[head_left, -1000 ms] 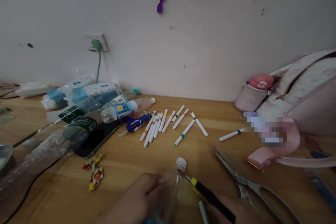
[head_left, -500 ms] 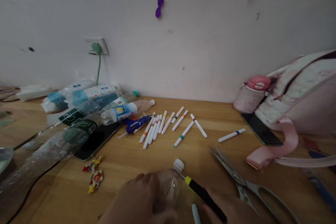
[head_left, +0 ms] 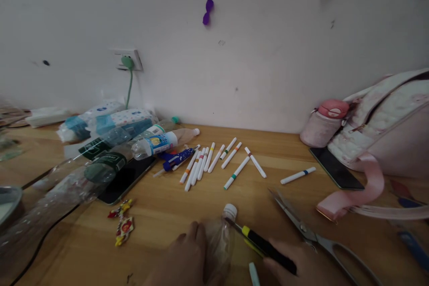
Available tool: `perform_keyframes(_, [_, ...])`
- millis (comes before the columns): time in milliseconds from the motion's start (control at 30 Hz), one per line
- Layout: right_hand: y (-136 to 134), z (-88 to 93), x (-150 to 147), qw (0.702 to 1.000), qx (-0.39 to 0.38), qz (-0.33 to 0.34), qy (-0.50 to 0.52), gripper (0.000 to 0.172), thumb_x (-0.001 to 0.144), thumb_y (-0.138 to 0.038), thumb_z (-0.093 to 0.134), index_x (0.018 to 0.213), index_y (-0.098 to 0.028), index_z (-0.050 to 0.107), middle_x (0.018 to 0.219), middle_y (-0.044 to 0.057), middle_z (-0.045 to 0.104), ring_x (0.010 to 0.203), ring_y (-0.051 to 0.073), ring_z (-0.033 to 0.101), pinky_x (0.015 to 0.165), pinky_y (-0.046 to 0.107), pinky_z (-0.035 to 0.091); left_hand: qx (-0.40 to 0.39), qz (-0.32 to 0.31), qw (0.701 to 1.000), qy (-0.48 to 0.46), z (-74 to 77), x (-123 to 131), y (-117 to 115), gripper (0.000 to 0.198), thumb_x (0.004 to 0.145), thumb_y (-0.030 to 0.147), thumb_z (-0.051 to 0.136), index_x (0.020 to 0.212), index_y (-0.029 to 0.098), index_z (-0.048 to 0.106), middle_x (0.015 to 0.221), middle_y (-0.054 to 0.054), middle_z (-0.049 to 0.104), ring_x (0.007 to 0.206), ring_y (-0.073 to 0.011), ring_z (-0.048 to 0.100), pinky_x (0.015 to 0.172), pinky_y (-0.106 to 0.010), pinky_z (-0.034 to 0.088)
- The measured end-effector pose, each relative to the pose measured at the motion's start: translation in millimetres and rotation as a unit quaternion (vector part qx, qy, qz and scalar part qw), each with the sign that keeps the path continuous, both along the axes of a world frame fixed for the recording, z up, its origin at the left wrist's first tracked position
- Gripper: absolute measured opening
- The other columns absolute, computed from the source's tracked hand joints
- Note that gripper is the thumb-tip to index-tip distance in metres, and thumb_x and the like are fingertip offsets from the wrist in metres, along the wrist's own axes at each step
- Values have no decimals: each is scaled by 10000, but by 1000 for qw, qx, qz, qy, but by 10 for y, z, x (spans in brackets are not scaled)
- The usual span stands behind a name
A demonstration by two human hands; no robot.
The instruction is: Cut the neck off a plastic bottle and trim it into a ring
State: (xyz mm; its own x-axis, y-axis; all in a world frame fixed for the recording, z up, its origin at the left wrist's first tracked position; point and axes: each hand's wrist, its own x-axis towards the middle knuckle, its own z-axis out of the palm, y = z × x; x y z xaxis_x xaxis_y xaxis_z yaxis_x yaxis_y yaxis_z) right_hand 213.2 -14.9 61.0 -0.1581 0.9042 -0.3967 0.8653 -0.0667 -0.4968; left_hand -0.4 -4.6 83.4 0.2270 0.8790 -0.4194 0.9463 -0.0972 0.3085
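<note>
The light, thin, slippery bottle (head_left: 219, 243) is gripped mid-body by the left hand (head_left: 182, 261); a knife (head_left: 264, 246) is clenched in the right hand (head_left: 306, 268), its tip at the bottle's stiffer neck.

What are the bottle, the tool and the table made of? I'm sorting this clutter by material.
Bottle: clear thin plastic, glossy and see-through, with a white plastic cap. Tool: thin metal tip, black and yellow handle, probably plastic or rubber; the right hand grips it. Table: light wood or wood laminate, showing grain lines and a slight sheen. The left hand holds the bottle.
</note>
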Motion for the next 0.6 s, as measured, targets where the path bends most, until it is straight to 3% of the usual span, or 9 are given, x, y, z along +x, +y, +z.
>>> perform_keyframes(200, [-16, -191, 68, 987, 40, -46, 147, 252, 788, -315, 502, 900, -261, 721, 915, 19, 730, 926, 239, 661, 783, 301, 486, -60, 22, 998, -30, 26, -7, 72, 433, 727, 343, 511, 1075, 91, 563, 1111, -206, 634, 958, -330, 639, 794, -413, 482])
perform_keyframes(267, [-16, -246, 65, 984, 32, -72, 160, 257, 790, -326, 500, 907, -250, 716, 686, 2, 697, 699, 189, 674, 601, 235, 480, -55, 32, 997, -45, 32, -14, 86, 371, 724, 327, 514, 1024, 115, 567, 1062, -187, 656, 929, -322, 645, 772, -416, 475])
perform_keyframes(333, [-10, -267, 61, 980, -21, -103, 171, 291, 804, -368, 482, 932, -211, 690, 492, -42, 548, 401, 107, 534, 389, 176, 353, -45, 51, 995, -67, 35, -27, 95, 309, 737, 328, 508, 971, 135, 569, 988, -157, 679, 892, -301, 648, 757, -406, 466])
perform_keyframes(400, [-3, -244, 85, 970, -79, -121, 198, 336, 801, -428, 468, 912, -173, 656, 454, -76, 441, 294, 52, 377, 309, 151, 232, -58, 63, 992, -89, 24, -53, 110, 273, 738, 340, 511, 926, 152, 572, 924, -122, 686, 838, -275, 646, 727, -385, 457])
perform_keyframes(600, [-38, -46, 460, 960, -124, -126, 216, 325, 751, -490, 506, 806, -186, 607, 458, -77, 462, 267, 30, 355, 284, 133, 199, -56, 63, 991, -102, -34, -180, 200, 268, 733, 402, 507, 864, 176, 566, 871, -71, 671, 804, -259, 624, 707, -365, 436])
